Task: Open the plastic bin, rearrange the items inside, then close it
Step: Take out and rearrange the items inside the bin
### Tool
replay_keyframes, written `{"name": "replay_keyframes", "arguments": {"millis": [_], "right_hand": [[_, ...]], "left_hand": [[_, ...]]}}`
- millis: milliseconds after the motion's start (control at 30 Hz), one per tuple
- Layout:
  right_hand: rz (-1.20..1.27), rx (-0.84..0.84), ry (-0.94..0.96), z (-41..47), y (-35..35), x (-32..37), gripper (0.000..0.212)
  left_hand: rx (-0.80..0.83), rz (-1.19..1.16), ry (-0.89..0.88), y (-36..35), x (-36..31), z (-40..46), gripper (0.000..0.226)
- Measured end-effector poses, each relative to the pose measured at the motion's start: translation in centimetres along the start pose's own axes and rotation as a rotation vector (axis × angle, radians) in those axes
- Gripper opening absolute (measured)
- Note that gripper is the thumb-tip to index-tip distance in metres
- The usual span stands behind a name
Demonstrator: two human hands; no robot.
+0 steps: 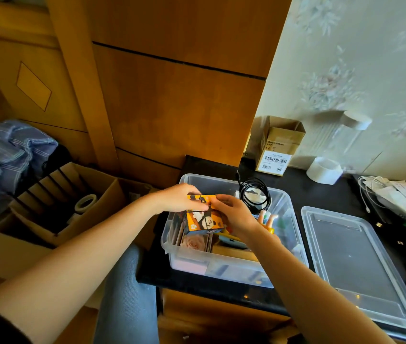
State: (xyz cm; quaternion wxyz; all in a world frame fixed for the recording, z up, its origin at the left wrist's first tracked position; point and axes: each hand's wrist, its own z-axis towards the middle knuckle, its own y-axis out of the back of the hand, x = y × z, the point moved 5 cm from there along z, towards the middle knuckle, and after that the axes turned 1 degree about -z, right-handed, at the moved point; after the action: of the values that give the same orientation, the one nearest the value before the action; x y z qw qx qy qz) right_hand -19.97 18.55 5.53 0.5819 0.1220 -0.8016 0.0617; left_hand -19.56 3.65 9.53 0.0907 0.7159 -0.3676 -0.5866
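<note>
The clear plastic bin [224, 269] stands open on the black tabletop, with its clear lid [355, 264] lying flat to the right of it. Both hands hold an orange cube with panda pictures [203, 217] over the bin's left half. My left hand [177, 198] grips the cube's top left and my right hand [234, 216] grips its right side. Inside the bin I see a coiled black cable [255, 194], a pale rose in a wooden frame [194, 242], a small doll-like toy [267, 218] and other small things partly hidden by my right arm.
A small cardboard box with a barcode label [277, 147] and a white tape roll [323, 170] stand behind the bin. White cables and papers [395, 194] lie at the far right. Left of the table is an open carton [67, 202] with a tape roll, then blue cloth [3, 155].
</note>
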Motion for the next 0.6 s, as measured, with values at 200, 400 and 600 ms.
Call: {"name": "replay_keyframes", "arguments": {"millis": [200,400,600], "right_hand": [[0.073,-0.065,0.084,0.0,0.4,1.6,0.032],[0.027,-0.106,-0.103,-0.6,0.7,1.1,0.029],[-0.053,-0.11,-0.048,-0.6,1.3,1.5,0.021]], "left_hand": [[0.005,-0.444,0.198,-0.9,0.5,-0.4,0.032],[-0.315,-0.714,0.166,-1.1,1.3,-0.1,0.017],[-0.328,-0.793,0.212,-1.5,1.6,-0.2,0.023]]}}
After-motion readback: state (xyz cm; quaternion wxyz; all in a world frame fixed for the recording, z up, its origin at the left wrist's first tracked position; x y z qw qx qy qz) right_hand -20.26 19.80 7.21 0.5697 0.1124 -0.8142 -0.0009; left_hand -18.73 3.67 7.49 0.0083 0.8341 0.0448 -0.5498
